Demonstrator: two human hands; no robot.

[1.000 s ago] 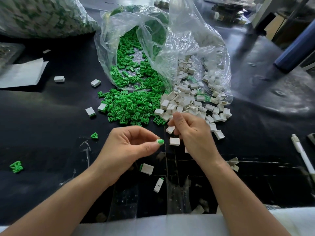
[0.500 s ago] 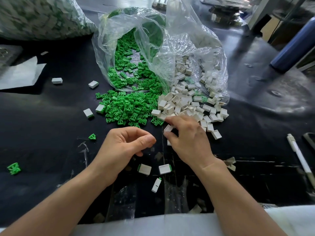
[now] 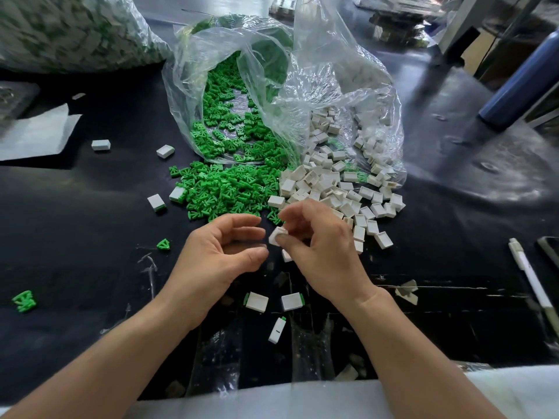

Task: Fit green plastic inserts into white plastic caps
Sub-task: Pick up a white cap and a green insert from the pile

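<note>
Black table (image 3: 90,237) with white cap (image 3: 276,235) in right hand (image 3: 323,252).

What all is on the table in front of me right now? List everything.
inserts: many, green, heaped at the bag mouth, centre
caps: many, white, heaped right of the inserts
bag: one, clear, open behind both heaps
fitted caps: three, white with green ends, between the wrists
stray caps: four, white, left of the inserts
stray inserts: two, green, left of the hands
pen: one, white, right edge
paper: one, white, far left
table: one, black, under everything
left hand: fingers loosely curled, nothing visible in it
right hand: pinches a single cap
</note>
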